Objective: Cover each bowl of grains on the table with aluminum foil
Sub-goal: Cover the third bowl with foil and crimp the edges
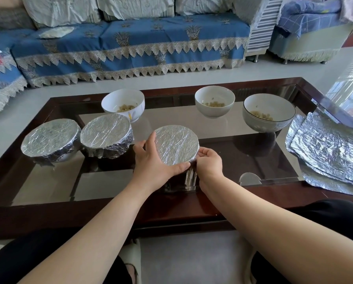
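A foil-covered bowl stands at the middle front of the glass table. My left hand curls round its left and near side, thumb along the rim. My right hand grips its right side, fingers curled on the foil. Two more foil-covered bowls sit to the left. Three uncovered white bowls holding grains stand further back: one behind the covered pair, one at centre back, one at the right. Loose foil sheets lie stacked at the table's right end.
The table has a dark wooden frame round the glass. A blue-covered sofa runs along the far side of the floor, with another seat at the back right. My knees are at the table's near edge.
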The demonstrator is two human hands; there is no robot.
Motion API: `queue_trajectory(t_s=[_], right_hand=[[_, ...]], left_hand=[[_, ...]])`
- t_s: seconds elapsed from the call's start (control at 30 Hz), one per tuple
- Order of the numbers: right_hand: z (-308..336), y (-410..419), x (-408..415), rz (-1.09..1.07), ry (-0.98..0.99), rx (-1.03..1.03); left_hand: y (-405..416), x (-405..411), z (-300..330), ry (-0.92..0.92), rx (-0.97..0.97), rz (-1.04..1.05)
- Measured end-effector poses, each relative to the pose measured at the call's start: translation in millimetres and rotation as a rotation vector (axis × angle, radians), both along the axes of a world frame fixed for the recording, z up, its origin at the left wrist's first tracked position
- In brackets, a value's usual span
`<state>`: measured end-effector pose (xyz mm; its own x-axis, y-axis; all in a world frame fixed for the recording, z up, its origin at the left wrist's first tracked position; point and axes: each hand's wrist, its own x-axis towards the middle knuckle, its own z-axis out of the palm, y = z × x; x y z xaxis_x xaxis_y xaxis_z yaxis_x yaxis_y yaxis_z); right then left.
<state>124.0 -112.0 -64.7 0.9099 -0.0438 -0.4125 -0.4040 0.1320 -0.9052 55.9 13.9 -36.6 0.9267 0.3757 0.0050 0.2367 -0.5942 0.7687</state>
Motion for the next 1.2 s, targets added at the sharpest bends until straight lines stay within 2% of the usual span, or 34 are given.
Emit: queue_trajectory(t_s=[0.2, 0.37, 0.53, 0.67, 0.87, 1.13, 1.2], right_hand=[[2, -5, 3, 0.098, 0.025, -0.008], [13, -17, 8, 0.318, 0.032, 0.009], [27, -34, 17, 0.534, 0.019, -0.163], [35, -44, 23, 0.422, 0.077, -0.106], [40, -43, 8, 0.541, 0.206, 0.119], [33, -28, 9, 0.342, 0.247, 0.300], [33, -23, 12, 0.304, 0.253, 0.327]], left_hand=[[-1, -1, 2, 0.001, -0.012, 0.000], [-2, -5, 8, 0.029, -0.017, 0.001], [-3, -9, 13, 0.028, -0.037, -0.019], [-5, -11, 13, 0.021, -0.062, -0.011], [-6, -9, 12, -0.017, -0.106, -0.014], [1, -4, 18, 0.008, -0.196, -0.030], [1, -4, 24, -0.075, -0.180, 0.025]])
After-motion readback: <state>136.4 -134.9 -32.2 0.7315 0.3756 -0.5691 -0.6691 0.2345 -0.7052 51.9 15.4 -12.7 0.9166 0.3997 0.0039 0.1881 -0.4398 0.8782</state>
